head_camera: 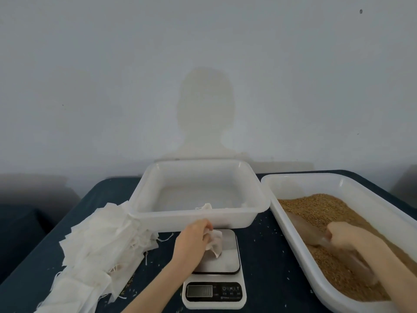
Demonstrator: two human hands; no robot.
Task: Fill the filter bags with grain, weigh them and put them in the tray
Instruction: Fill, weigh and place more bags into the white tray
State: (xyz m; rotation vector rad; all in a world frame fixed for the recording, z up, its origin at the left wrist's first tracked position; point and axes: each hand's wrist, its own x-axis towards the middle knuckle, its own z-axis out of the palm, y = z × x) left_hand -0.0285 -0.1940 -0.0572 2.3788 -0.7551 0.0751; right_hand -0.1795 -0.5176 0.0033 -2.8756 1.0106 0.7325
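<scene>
My left hand [193,237] pinches a white filter bag [216,243] that rests on the steel platform of the kitchen scale [228,258]. My right hand [350,239] grips the handle of a translucent scoop [306,230] lying in the brown grain [320,211] inside the white tub [282,213] on the right. Behind the scale stands the white tray [198,216], with one filled bag [204,207] showing over its near rim. A heap of flat filter bags [101,240] lies to the left.
The dark blue tablecloth [266,256] carries scattered loose grains around the scale. A pale wall rises directly behind the table. The table's left edge drops off beside the heap of bags.
</scene>
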